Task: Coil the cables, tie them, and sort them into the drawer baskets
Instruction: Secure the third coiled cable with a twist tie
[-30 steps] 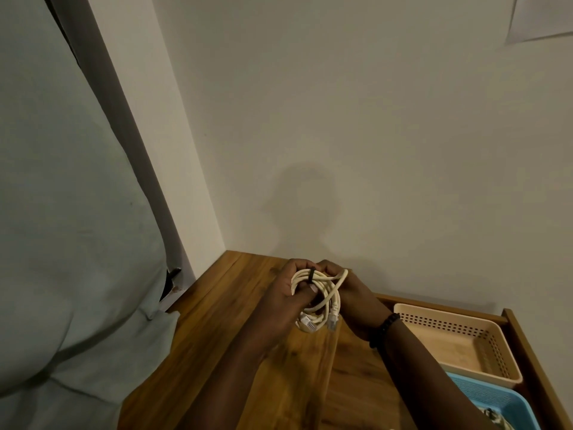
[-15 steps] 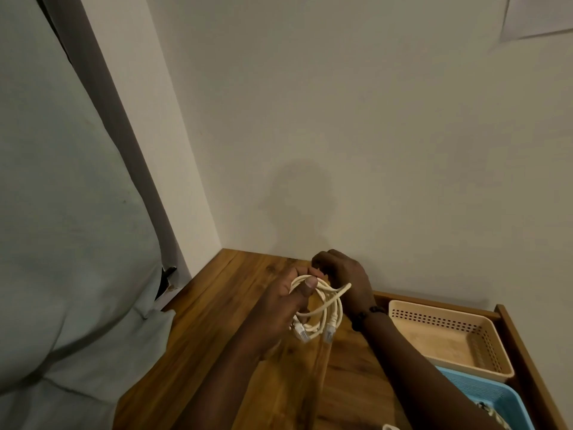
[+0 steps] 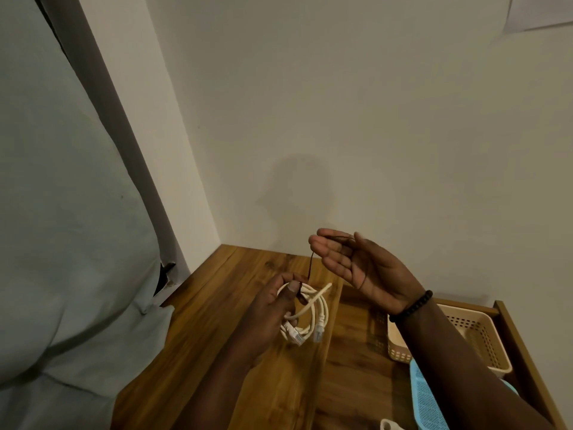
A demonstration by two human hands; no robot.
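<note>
A brown wooden tabletop (image 3: 217,330) sits in the corner of a room. Its boards have dark and light streaks. Behind it is a plain pale wall (image 3: 372,119). A soft dark shadow (image 3: 297,187) falls on the wall just above the tabletop. On the left hangs a big pale green cloth (image 3: 62,212) with folds in it, and its bottom edge lies over the tabletop's left side. A bit of white paper (image 3: 539,10) sticks to the wall in the top right corner. A small white thing (image 3: 389,425) pokes up at the bottom edge; it is too cut off to tell what it is.
</note>
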